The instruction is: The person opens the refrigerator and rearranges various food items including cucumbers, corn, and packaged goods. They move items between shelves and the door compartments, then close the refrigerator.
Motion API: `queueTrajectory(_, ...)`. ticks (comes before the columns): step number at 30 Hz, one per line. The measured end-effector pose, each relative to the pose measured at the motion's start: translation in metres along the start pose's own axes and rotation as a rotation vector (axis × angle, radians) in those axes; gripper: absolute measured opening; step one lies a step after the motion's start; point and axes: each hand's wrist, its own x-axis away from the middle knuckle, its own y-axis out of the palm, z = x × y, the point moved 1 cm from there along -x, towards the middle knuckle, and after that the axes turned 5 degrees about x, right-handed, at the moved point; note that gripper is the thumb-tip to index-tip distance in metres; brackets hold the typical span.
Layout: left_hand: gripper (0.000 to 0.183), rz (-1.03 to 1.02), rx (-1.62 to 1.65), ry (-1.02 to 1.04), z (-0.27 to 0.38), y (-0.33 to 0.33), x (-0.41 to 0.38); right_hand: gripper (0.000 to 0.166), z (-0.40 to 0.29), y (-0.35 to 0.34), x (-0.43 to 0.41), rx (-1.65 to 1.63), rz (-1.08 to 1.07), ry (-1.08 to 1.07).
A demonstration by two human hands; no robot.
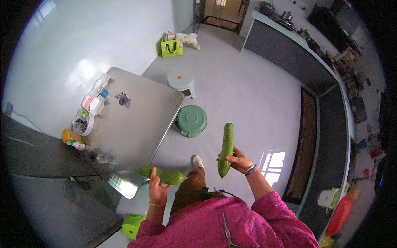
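My right hand (237, 159) grips a long green gourd (228, 142) near its lower end, thumb across it. That gourd points up and away from me, over the floor. In my left hand (157, 189) is a second green gourd (172, 177), lying nearly level, with fingers over its skin. Its far end is beside the near corner of the table (133, 124); whether it touches the table I cannot tell. The two gourds are apart, one on each side of my front leg.
A lidded green bucket (191, 119) and white stool (180, 80) stand beside the table. Along its wall side are white trays (96, 105), a basket (83, 122) and bottles. Farther off, a white dog (187, 39) stands by a lime bag (171, 49). A counter (288, 34) curves along the right.
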Motion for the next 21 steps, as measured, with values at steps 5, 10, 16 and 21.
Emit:
queueTrajectory(5, 0.052, 0.098, -0.04, 0.063, 0.02, 0.044, -0.051, 0.062, -0.076, -0.069, -0.052, 0.014, 0.081, 0.002)
queueTrajectory(10, 0.051, 0.1, 0.011, 0.167, 0.034, 0.092, -0.099, 0.067, -0.136, -0.128, -0.103, 0.08, 0.171, 0.003)
queueTrajectory(16, 0.049, 0.238, 0.07, 0.339, 0.019, 0.135, -0.127, 0.057, -0.192, -0.2, -0.186, 0.192, 0.137, 0.155)
queueTrajectory(21, 0.051, 0.53, 0.181, 0.465, -0.021, 0.177, -0.121, 0.055, -0.249, -0.248, -0.286, 0.383, -0.04, 0.23)
